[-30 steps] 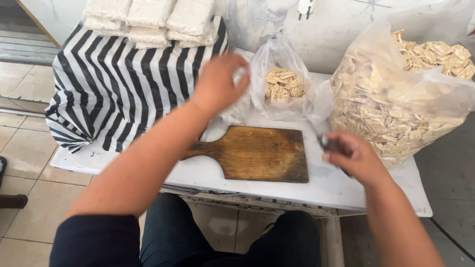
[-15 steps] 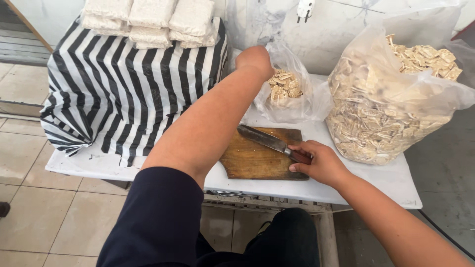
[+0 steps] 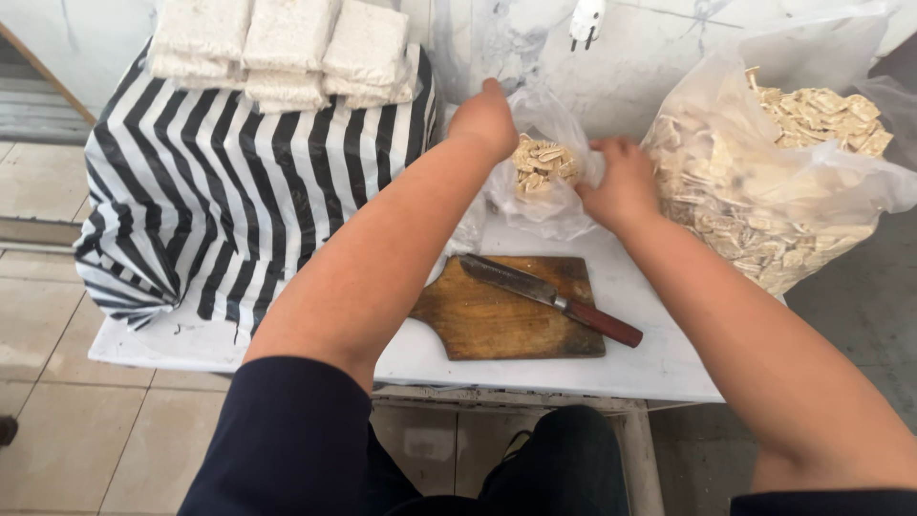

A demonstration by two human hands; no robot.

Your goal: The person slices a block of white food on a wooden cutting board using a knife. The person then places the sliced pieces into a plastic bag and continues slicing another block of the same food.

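Small clear bag (image 3: 543, 182) of pale chips — gripped by left hand (image 3: 485, 119) and right hand (image 3: 623, 182).

Looks like a small food-prep spot, home workshop or market stall kind of thing. White table (image 3: 659, 354) against a marbled wall (image 3: 650, 67), tiled floor (image 3: 38, 382). Worn cutting board (image 3: 511, 311) with a knife (image 3: 554, 298) on it, big plastic bag (image 3: 774, 191) stuffed with pale cut pieces, stacked white blocks (image 3: 287, 48) on a striped cloth (image 3: 239, 191).
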